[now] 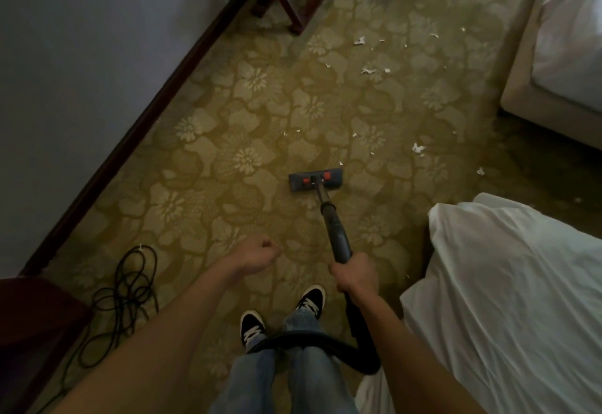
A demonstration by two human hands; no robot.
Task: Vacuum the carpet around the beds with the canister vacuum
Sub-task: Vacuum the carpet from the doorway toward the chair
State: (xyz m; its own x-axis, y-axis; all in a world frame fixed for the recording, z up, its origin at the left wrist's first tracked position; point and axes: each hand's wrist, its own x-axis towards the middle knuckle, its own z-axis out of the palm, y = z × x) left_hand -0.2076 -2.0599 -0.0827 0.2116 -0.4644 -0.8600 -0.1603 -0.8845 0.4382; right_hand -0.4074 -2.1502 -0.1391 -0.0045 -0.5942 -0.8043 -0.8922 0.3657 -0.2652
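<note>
Between baseboard and bed, open carpet; right grip holds wand.

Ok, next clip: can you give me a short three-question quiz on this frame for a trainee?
1. True or false: the vacuum head rests on the carpet.
2. Which of the hands grips the vacuum tube? A) left B) right C) both
3. Fill in: the coiled black cable lies on the person's ___ side, near the wall.

Key
1. True.
2. B: the right hand grips the tube; the left hand is a fist holding nothing.
3. Left.
</note>
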